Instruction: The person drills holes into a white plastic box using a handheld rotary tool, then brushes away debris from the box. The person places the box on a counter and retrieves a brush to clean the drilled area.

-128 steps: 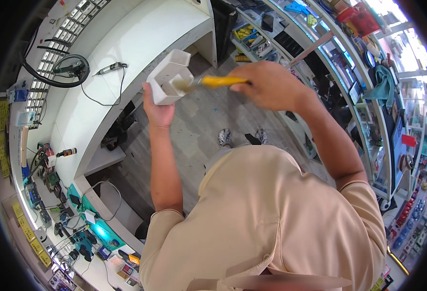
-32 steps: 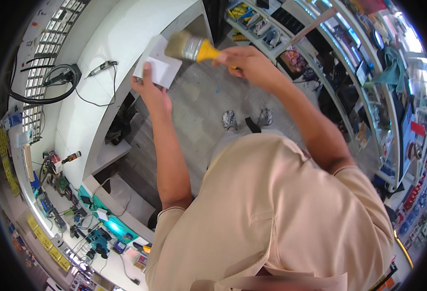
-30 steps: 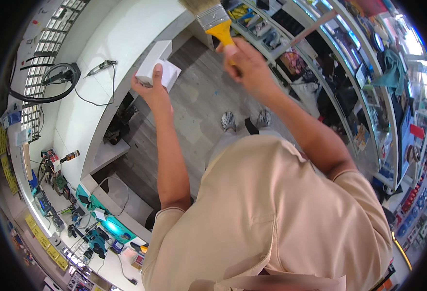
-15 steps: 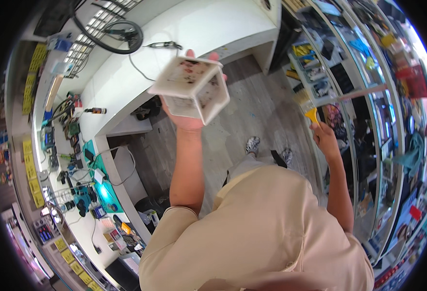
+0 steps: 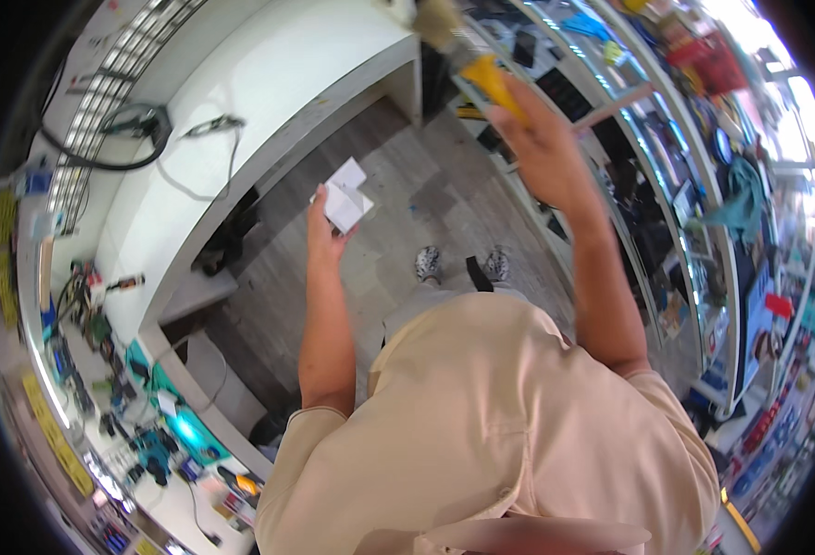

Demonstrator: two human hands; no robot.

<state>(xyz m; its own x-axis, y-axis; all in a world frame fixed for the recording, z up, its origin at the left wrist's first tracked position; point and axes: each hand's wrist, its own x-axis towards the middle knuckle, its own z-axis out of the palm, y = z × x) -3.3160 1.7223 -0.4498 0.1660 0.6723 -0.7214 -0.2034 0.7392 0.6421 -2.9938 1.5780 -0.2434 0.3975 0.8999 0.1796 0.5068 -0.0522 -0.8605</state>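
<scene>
My left hand [image 5: 324,236] is closed around a small white container [image 5: 346,205], held out over the floor. Its pale outer faces show, and its inside is turned out of sight. Up to the right, nearer the camera, my right hand [image 5: 544,143] grips a paintbrush by its yellow handle [image 5: 493,81]. The brush's pale bristles [image 5: 440,26] are smeared by motion and point toward the upper left. Brush and container are well apart.
A white counter [image 5: 213,120] curves along the left, with a looped black cable [image 5: 162,139] on it. Tools and electronics lie by a teal mat [image 5: 199,435]. Glass-fronted shelves [image 5: 648,185] crowded with goods line the right side. Grey wooden flooring [image 5: 398,203] lies below.
The white container has dropped farther from the camera and turned, so its stained inside no longer shows. My right hand has swung up and inward with the brush. The view has shifted.
</scene>
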